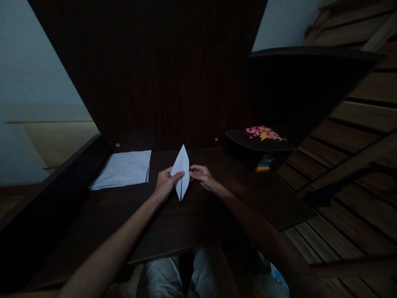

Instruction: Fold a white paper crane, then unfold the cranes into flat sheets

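Observation:
A white sheet of paper folded into a long diamond (182,159) is held up over the dark desk, one point toward the back panel. A slit runs down its lower half, parting the near end into two flaps. My left hand (166,182) grips its left side, thumb lying across the front face and fingers behind. At the right edge, my right hand (203,177) pinches the paper between thumb and fingers. The fingertips behind the paper are hidden.
A stack of white paper sheets (122,169) lies on the desk at the left, beside a raised side board (62,178). Small colourful pieces (265,132) are heaped on a rounded shelf (238,136) at the right, with a yellow item (262,169) below. Wooden slats (356,198) stand farther right.

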`<act>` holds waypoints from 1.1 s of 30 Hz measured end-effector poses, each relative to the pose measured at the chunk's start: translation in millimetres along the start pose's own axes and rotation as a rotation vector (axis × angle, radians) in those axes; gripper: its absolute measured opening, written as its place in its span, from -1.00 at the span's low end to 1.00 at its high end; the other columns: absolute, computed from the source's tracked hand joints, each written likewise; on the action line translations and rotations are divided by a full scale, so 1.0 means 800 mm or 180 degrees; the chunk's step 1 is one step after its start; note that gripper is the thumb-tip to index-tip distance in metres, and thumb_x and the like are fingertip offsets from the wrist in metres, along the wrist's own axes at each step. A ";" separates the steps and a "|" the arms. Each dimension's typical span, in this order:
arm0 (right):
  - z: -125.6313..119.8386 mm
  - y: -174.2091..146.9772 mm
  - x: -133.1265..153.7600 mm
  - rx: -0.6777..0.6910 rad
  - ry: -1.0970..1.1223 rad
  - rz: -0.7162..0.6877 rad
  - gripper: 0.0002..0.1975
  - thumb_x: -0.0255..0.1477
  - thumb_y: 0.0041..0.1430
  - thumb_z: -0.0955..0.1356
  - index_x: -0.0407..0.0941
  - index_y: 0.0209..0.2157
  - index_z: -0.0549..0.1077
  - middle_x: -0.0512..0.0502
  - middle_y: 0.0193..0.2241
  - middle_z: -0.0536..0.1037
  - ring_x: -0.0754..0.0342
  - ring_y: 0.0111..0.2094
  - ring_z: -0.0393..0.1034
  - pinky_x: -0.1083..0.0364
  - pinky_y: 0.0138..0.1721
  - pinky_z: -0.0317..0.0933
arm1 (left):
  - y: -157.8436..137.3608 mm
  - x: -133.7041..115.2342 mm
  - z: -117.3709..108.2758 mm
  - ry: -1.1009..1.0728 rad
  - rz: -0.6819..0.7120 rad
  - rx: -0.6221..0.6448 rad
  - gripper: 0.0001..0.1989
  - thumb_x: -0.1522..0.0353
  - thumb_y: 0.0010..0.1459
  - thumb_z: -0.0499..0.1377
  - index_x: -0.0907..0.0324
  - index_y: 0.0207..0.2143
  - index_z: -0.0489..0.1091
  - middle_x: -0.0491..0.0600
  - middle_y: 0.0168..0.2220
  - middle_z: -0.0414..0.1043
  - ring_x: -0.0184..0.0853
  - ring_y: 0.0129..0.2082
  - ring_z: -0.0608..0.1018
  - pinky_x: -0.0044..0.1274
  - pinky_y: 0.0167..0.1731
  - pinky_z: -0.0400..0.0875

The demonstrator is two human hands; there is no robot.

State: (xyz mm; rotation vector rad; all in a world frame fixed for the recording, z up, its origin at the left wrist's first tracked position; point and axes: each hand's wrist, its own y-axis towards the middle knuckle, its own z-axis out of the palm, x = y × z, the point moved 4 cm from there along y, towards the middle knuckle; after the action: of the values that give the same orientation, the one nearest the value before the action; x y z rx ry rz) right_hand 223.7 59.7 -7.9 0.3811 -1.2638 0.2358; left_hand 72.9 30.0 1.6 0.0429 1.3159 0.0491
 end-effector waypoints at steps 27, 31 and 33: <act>0.005 -0.005 0.024 -0.0510 -0.0937 -0.0555 -0.65 -0.14 -0.05 0.43 -0.11 -0.58 0.35 0.14 -0.75 0.27 0.25 -0.73 0.10 0.21 -0.69 -0.06 | -0.007 0.006 0.011 0.0364 -0.0245 0.0547 -0.68 0.22 -0.21 0.40 0.27 -0.44 0.53 0.00 -0.47 0.55 -0.31 -0.51 0.51 -0.54 -0.46 0.35; 0.004 -0.006 0.026 -0.0553 -0.1039 -0.0608 -0.65 -0.16 0.02 0.37 -0.11 -0.62 0.33 0.11 -0.73 0.29 0.26 -0.73 0.08 0.21 -0.69 -0.07 | -0.009 0.008 0.015 0.0214 -0.0404 0.0652 -0.72 0.25 -0.22 0.40 0.26 -0.46 0.53 -0.01 -0.49 0.55 -0.32 -0.53 0.52 -0.53 -0.46 0.36; 0.005 -0.006 0.025 -0.0562 -0.1017 -0.0624 -0.66 -0.18 0.03 0.36 -0.11 -0.63 0.31 0.12 -0.73 0.28 0.26 -0.73 0.08 0.21 -0.69 -0.08 | -0.009 0.006 0.015 0.0215 -0.0426 0.0614 -0.73 0.26 -0.24 0.41 0.25 -0.49 0.53 -0.03 -0.52 0.54 -0.34 -0.57 0.50 -0.54 -0.50 0.34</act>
State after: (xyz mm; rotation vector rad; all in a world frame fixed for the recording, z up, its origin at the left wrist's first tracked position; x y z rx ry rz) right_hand 228.1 53.1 11.2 0.3974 -1.5366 -0.1084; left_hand 85.7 22.8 -0.6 0.1181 1.3849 -0.1920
